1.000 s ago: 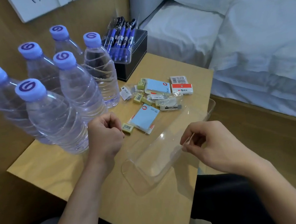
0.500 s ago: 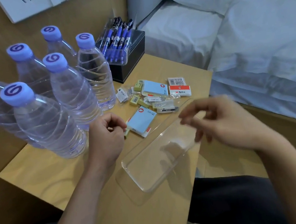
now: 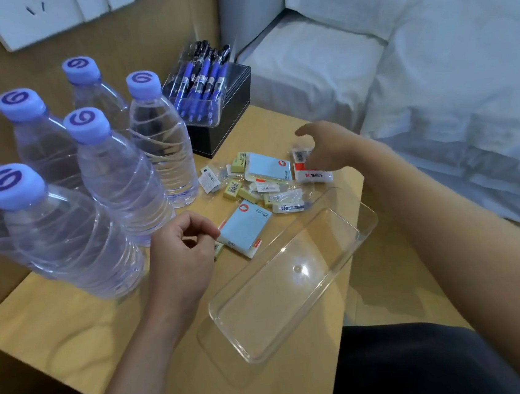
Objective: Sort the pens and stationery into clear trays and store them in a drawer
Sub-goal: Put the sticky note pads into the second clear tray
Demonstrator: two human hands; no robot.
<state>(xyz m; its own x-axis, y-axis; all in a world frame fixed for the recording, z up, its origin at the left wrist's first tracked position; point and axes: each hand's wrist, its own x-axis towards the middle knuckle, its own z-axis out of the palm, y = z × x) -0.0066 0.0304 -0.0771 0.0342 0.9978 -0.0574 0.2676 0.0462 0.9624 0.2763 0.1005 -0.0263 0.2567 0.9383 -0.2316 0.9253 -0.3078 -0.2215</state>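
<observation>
An empty clear tray point(image 3: 292, 276) lies at an angle on the wooden bedside table point(image 3: 73, 322), its far end over the table's right edge. Beyond it is a pile of stationery: two blue sticky-note pads point(image 3: 249, 227), several small yellow erasers point(image 3: 232, 188) and a red-and-white eraser point(image 3: 314, 175). My right hand point(image 3: 333, 147) is spread over that eraser, fingertips touching a small packet beside it. My left hand point(image 3: 181, 256) rests curled by the nearer blue pad, nothing visible in it. Blue pens point(image 3: 204, 80) lie in a second clear tray on a black box point(image 3: 229, 129).
Several water bottles point(image 3: 122, 179) with purple caps crowd the left half of the table, close to my left hand. A bed with white linen point(image 3: 432, 82) runs along the right. A wall panel with sockets point(image 3: 41, 17) is above the bottles.
My right hand let go of the tray's near edge and reached forward over it to the red-and-white eraser. The tray now lies flat. My left hand loosened slightly and stayed in place.
</observation>
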